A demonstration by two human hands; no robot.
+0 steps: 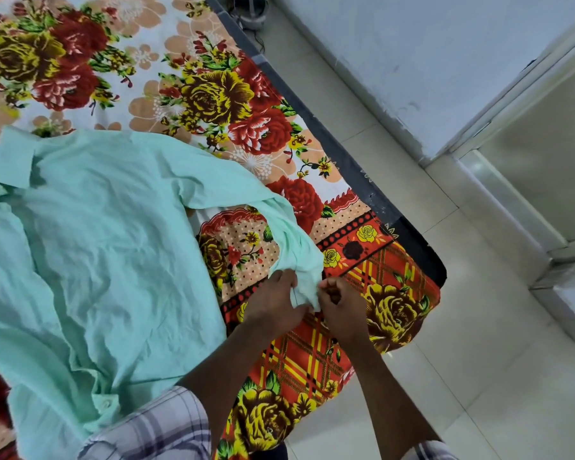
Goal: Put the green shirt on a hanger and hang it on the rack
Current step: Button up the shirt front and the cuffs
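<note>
The green shirt [107, 247] lies spread flat on the bed, collar at the upper left, one sleeve stretched toward the bed's right corner. My left hand [274, 303] pinches the end of that sleeve from the left. On the sleeve's right side, my right hand [341, 307] pinches the same cuff with curled fingers. No hanger or rack is in view.
A floral bedsheet [213, 94] covers the bed, whose corner [435, 270] points to the right. Pale floor tiles [445, 376] lie beyond it. A white wall [412, 61] and a door frame [512, 194] stand at the right. A dark object [251, 11] sits on the floor at the top.
</note>
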